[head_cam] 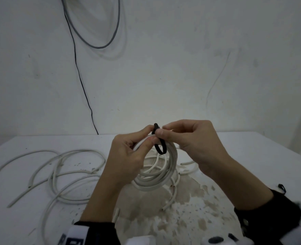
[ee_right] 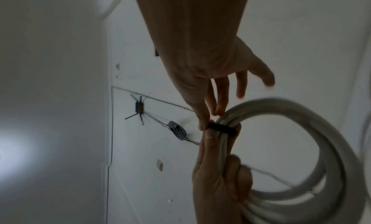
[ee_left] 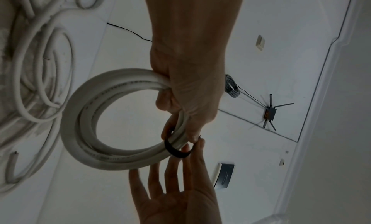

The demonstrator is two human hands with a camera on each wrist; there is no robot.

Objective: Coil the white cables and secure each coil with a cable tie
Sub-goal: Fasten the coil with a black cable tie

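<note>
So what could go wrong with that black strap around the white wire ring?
The cable tie looks loose and only pinched by the right hand, so it might slip off. The left hand grips the coil at one spot only; if it lets go, the loops could spring open. The hanging coil might also snag the loose cables on the table.
</note>
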